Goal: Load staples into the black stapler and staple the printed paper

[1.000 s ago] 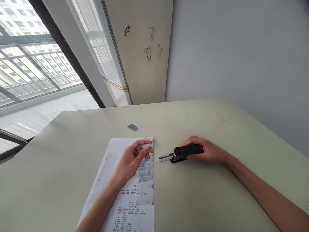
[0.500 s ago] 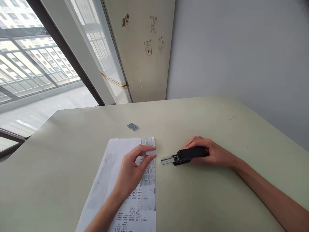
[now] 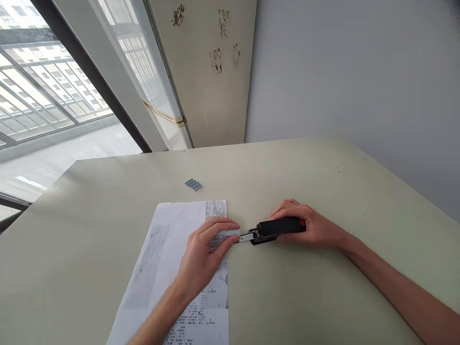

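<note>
My right hand (image 3: 305, 224) is wrapped round a black stapler (image 3: 278, 228) lying low over the table, its front pointing left. From that front a metal staple tray (image 3: 246, 237) sticks out. Between thumb and fingertips my left hand (image 3: 206, 251) pinches a strip of staples (image 3: 233, 232), right at the tray's outer end. My fingertips hide part of the tray's tip, and I cannot tell whether the strip touches it. Under my left hand lies a printed sheet of paper (image 3: 143, 268), its right edge beneath my fingers.
Several more staple strips (image 3: 194, 184) lie side by side beyond the paper. A few loose staples (image 3: 342, 169) are scattered at the far right of the pale table (image 3: 305, 297). Behind the table are a grey wall (image 3: 352, 72), a stained panel (image 3: 212, 96) and a window (image 3: 43, 86).
My left hand has moved right with the staple strip, from over the paper's edge to the stapler's tray. The right hand still holds the stapler in nearly the same place. The view has shifted slightly.
</note>
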Motion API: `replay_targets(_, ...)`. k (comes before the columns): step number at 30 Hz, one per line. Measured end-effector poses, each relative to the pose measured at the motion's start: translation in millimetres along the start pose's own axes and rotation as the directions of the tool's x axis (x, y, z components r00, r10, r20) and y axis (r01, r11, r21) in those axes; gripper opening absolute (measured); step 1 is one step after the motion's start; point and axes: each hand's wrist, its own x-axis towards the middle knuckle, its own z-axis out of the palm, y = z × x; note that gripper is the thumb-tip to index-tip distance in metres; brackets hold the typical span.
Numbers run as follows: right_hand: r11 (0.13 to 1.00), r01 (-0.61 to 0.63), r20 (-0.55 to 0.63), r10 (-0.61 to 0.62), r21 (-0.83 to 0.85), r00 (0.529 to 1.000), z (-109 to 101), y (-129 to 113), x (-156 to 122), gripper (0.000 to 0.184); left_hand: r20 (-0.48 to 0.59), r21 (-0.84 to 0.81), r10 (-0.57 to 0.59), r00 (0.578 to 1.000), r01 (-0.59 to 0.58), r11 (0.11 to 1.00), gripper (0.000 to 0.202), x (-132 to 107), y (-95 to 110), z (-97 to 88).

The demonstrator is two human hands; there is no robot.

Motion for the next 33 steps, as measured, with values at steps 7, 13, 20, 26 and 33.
replay_targets(7, 1.000, 0.025, 0.009, -0.025, -0.018, 1.000, -1.9, -1.2, 0.9, 0.028, 0.053, 0.104, 0.127, 0.990, -0.132, 0.986, 0.014, -1.8, -5.9, 9.9)
replay_targets(13, 0.999, 0.041, 0.016, -0.041, -0.023, 0.999, -2.9, -0.6, 1.0, 0.027, 0.033, 0.163, 0.181, 0.983, -0.184, 0.969, 0.013, -1.7, -3.4, 16.4)
replay_targets(20, 0.998, 0.059, 0.013, -0.059, -0.025, 0.998, -2.3, 2.5, 0.2, 0.026, 0.022, 0.154, 0.165, 0.986, -0.166, 0.974, 0.014, -2.5, -5.4, 20.0)
replay_targets(26, 0.998, 0.056, 0.009, -0.056, -0.028, 0.998, -2.6, 0.9, 0.4, 0.026, 0.032, 0.183, 0.163, 0.986, -0.166, 0.969, 0.014, -2.1, -4.3, 20.1)
replay_targets(33, 0.998, 0.051, 0.001, -0.051, -0.041, 0.999, -2.4, -0.5, 0.5, 0.029, 0.024, 0.222, 0.209, 0.978, -0.209, 0.952, 0.014, -3.4, -4.1, 24.0)
